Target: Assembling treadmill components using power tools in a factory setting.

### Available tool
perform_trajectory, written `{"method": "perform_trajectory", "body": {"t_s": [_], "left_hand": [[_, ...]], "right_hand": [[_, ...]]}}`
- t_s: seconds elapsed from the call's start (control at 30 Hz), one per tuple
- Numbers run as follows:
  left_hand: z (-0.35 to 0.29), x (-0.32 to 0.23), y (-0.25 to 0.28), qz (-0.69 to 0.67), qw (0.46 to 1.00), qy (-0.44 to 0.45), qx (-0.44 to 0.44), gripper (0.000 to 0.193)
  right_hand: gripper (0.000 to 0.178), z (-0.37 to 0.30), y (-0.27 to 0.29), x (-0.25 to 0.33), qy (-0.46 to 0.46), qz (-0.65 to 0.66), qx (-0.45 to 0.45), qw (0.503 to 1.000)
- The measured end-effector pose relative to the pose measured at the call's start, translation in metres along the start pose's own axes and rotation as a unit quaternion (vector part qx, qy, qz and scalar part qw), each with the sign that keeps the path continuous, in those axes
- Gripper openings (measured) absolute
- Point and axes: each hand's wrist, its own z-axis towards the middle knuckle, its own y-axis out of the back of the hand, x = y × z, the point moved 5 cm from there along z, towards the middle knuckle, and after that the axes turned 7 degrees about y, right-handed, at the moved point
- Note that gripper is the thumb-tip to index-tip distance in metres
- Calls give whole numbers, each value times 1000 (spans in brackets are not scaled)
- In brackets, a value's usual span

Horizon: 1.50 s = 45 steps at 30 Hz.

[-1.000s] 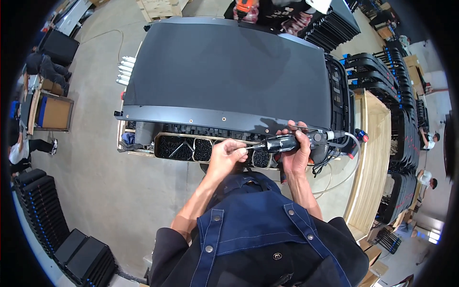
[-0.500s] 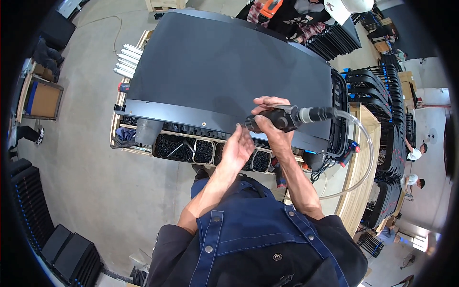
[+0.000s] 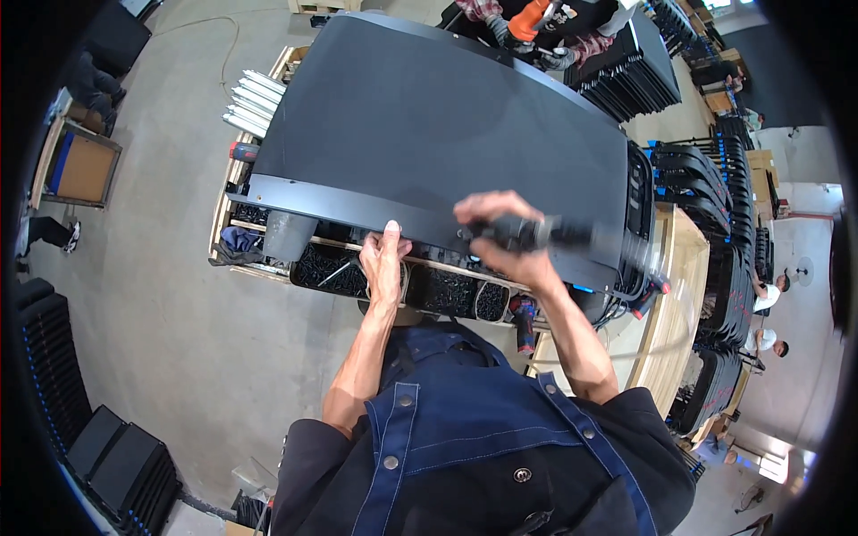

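Note:
A large dark grey panel (image 3: 447, 116) with a metal rail (image 3: 313, 198) along its near edge lies before me. My left hand (image 3: 384, 263) is at this rail, thumb pressed to its face and fingers curled by its lower edge; anything small between them is hidden. Blurred by motion, my right hand (image 3: 509, 241) grips a black air screwdriver (image 3: 514, 234) over the panel's near right part. The tool's tip points left, toward my left hand but apart from it. A clear hose (image 3: 639, 255) trails from its back end, also smeared.
Below the rail are bins of black screws (image 3: 442, 290). A grey cup (image 3: 288, 237) and a cordless driver (image 3: 525, 323) are nearby. Across the panel, a co-worker's gloved hand (image 3: 559, 58) is beside an orange tool (image 3: 529, 20). Black frames (image 3: 702, 170) stand stacked at right.
My left hand has moved left along the rail, away from the screwdriver's tip. The right hand keeps the screwdriver, now blurred. The co-worker's orange tool has shifted right.

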Motion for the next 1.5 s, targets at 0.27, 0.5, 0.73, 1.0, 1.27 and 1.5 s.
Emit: {"method": "perform_trajectory", "body": {"t_s": [0.27, 0.5, 0.73, 1.0, 1.27, 1.5], "left_hand": [[-1, 1, 0, 7, 1000, -1, -3, 50], [1, 1, 13, 79, 996, 5, 45, 58], [48, 48, 160, 567, 811, -112, -92, 21], [87, 68, 181, 720, 661, -205, 54, 18], [6, 41, 186, 415, 898, -68, 133, 50], [-76, 70, 162, 26, 955, 292, 55, 34]], "right_hand": [[45, 1, -2, -22, -89, 79, -75, 990], [70, -18, -3, -10, -70, -2, -198, 978], [25, -142, -40, -62, -323, -103, -257, 905], [25, -170, -181, -249, -342, -272, 185, 880], [29, -176, -212, -291, -291, -401, 365, 788], [22, -187, -190, -288, -307, -362, 280, 834]]}}
